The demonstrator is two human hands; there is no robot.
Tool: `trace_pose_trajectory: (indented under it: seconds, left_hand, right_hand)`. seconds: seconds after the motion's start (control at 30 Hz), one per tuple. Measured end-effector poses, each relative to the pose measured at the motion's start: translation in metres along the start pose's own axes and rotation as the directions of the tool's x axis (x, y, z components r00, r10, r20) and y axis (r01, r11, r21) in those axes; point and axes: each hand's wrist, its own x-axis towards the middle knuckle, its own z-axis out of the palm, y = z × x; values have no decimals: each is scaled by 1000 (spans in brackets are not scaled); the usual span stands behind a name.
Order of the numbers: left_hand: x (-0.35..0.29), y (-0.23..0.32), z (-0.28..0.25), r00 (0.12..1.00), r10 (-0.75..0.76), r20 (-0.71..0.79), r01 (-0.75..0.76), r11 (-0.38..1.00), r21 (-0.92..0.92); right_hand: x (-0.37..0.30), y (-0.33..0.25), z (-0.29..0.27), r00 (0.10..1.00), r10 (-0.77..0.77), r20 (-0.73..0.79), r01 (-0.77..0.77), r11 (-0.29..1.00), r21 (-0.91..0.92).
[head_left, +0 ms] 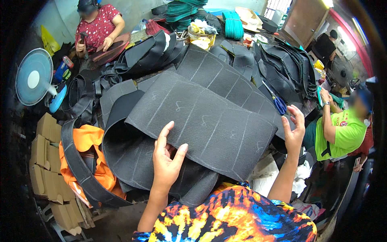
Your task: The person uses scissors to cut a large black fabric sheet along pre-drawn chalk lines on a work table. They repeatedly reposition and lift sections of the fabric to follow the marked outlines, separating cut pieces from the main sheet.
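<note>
A large dark grey sheet (201,117) with chalk lines and chalk marks curls across the work table in front of me. At its near edge is my left hand (166,165), thumb and index finger spread apart over the sheet. My right hand (295,135) is raised just beyond the sheet's right corner, fingers parted and holding nothing. Close above those fingers lie blue-handled scissors (278,103), their blades pointing away to the left. Beneath, another chalk-lined grey sheet (229,78) reaches toward the back. The folded part of the front sheet hides the table below it.
Stacked black pieces (282,68) stand at back right, with teal cord bundles (232,26) behind. Orange cloth (90,149) and a black strap (80,169) hang at left, near cardboard boxes (46,161) and a fan (34,76). Co-workers sit at far left and stand at right.
</note>
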Motion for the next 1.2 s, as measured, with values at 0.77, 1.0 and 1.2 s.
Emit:
trace_pose_trajectory:
  seconds: [0.77, 1.0, 1.2]
  left_hand:
    - [-36, 11, -5, 993, -83, 80, 96, 977, -191]
    - [-34, 3, -2, 969, -122, 214, 178, 946, -270]
    - [-31, 4, 12, 871, -212, 444, 352, 899, -261]
  right_hand:
    - [-42, 109, -29, 880, 473, -30, -427, 763, -485]
    - [-47, 94, -31, 877, 479, 39, -469, 870, -149]
    - [-6, 30, -37, 996, 79, 47, -89, 959, 270]
